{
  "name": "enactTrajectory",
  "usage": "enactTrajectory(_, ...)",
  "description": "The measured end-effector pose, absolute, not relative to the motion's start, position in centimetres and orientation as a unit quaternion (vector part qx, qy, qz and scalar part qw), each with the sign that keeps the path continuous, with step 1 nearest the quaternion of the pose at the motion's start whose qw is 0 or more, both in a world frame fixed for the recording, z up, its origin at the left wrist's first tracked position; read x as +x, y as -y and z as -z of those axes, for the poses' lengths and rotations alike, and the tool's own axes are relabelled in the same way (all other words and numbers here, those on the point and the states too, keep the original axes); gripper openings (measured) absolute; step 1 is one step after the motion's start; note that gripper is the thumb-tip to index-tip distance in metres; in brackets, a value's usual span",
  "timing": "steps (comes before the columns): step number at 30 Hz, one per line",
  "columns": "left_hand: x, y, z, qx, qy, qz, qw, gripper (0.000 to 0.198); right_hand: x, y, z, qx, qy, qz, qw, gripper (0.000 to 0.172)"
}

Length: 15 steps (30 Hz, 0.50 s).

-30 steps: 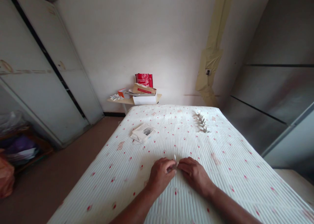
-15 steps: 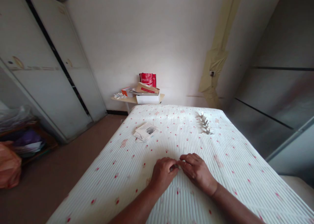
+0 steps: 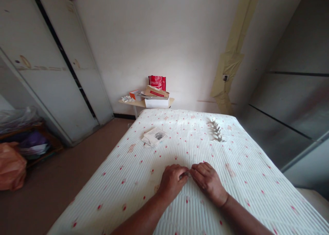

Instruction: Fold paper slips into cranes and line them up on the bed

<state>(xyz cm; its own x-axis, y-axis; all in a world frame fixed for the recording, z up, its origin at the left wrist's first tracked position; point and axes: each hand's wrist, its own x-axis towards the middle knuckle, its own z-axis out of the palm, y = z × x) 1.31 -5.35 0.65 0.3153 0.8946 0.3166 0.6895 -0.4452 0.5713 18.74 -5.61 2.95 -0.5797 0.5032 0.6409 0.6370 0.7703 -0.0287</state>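
My left hand (image 3: 174,178) and my right hand (image 3: 207,180) meet fingertip to fingertip above the near middle of the bed. Pinched between them is a small folded piece of paper (image 3: 184,175), mostly hidden by the fingers. The fingers of both hands are closed. Farther off to the left lies a stack of cut newspaper sheets (image 3: 155,137), the top one printed with a dark picture. On the right side, a row of several small folded paper figures (image 3: 216,130) with pointed tips stands on the cover.
A white quilted bed cover (image 3: 180,142) with red dots spreads under everything. Behind it, a small table (image 3: 140,103) carries boxes and a red bag (image 3: 157,82). Wardrobes stand at left (image 3: 74,73) and right (image 3: 290,101). An orange bag (image 3: 11,166) lies at lower left.
The hands stay pinched around the small paper, with slight finger movement; the right fingertips have drawn back a little. The view has shifted slightly, moving the room a bit to the right.
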Motion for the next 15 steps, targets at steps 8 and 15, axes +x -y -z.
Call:
enactTrajectory(8,1.3,5.3,-0.5,0.787,-0.503,-0.31,0.178,0.012,18.0,5.9,-2.2,-0.37,0.864,0.084,0.332,0.024)
enactTrajectory(15,1.3,5.2,-0.5,0.789,-0.498,-0.314,0.176,0.013,17.8,6.1,-1.8,-0.383,0.864,0.043,0.323,0.024)
